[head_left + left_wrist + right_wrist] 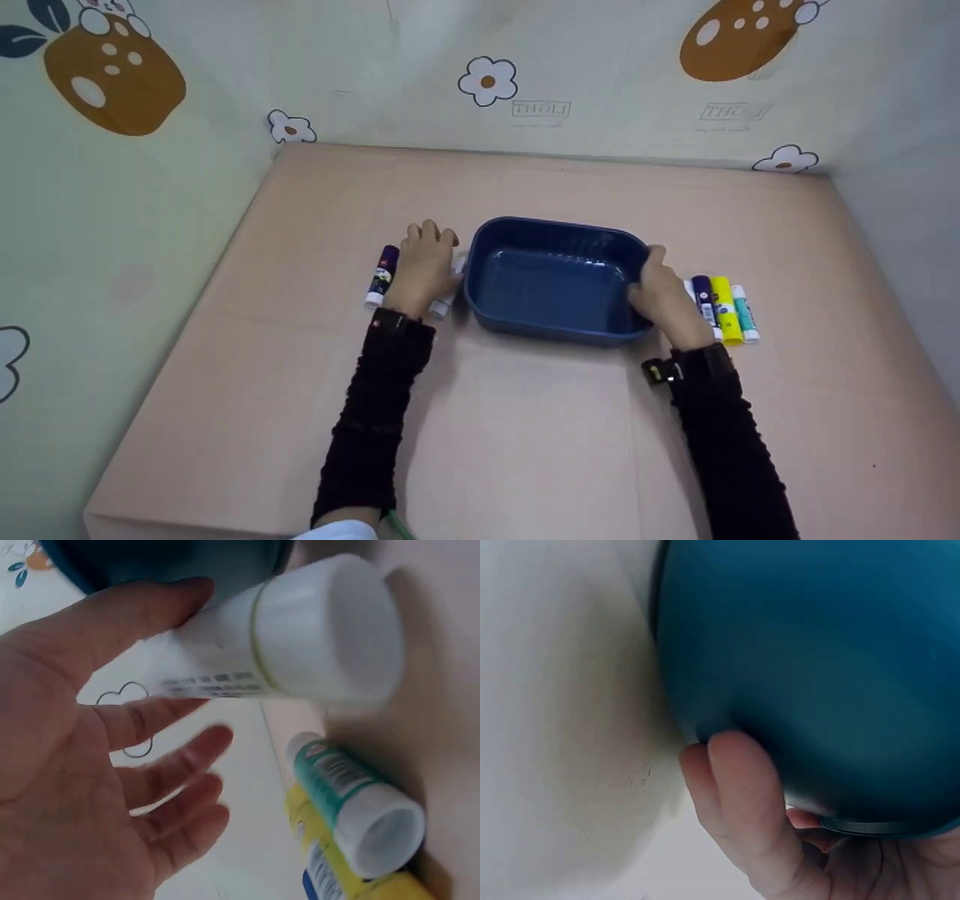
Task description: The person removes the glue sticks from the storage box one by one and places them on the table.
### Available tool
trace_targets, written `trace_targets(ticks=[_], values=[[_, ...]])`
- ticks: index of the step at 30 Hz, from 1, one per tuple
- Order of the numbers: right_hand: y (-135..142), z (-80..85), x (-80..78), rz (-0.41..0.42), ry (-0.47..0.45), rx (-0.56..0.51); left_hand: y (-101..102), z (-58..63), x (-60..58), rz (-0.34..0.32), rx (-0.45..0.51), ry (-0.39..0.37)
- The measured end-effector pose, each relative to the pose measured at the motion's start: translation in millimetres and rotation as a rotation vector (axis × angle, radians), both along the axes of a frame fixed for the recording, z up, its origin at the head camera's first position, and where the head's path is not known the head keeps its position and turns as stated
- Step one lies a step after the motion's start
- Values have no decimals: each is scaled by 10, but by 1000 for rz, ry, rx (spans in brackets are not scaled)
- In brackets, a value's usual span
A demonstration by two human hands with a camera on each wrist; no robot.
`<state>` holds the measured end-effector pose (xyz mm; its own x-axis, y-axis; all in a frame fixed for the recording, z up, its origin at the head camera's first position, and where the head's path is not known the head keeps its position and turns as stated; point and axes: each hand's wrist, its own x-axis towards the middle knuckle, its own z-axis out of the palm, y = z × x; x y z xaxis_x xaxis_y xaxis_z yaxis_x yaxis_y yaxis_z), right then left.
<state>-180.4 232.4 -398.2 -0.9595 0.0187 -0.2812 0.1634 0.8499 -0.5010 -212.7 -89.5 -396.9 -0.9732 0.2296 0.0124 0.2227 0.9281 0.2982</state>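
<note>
My left hand (424,274) pinches a white glue stick (292,630) between thumb and index finger, while its other fingers stay spread. That stick is just left of a dark blue rectangular tub (555,289). In the left wrist view a teal glue stick (337,776) and a yellow glue stick (311,836) lie below the held one; the hand hides them in the head view. A purple glue stick (383,274) lies on its left. My right hand (660,300) grips the tub's right end, fingers against the outer wall (817,675).
To the right of the tub, another row of glue sticks holds a purple one (705,304), a yellow one (726,309) and a teal one (745,315), with a white one partly behind my right hand. A pinkish cloth covers the table (540,442). Patterned sheeting (405,82) stands behind it.
</note>
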Motion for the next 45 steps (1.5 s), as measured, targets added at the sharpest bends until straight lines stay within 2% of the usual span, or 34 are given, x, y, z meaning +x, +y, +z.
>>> trace_targets(ticks=[3, 6, 14, 23, 35, 45], values=[[-4, 9, 5, 2, -4, -7, 33, -60, 17, 25, -72, 66], [-11, 13, 11, 1, -4, -15, 53, -90, 30, 50, -110, 78], [-25, 4, 8, 3, 19, -6, 74, -13, 110, 112, -179, -24], [-9, -5, 6, 2, 15, -2, 71, 9, 106, 170, -252, -70], [0, -8, 6, 8, 25, -3, 59, -86, 33, 275, -186, 40], [2, -16, 18, 14, 58, -12, 8, -74, 34, 269, -141, 17]])
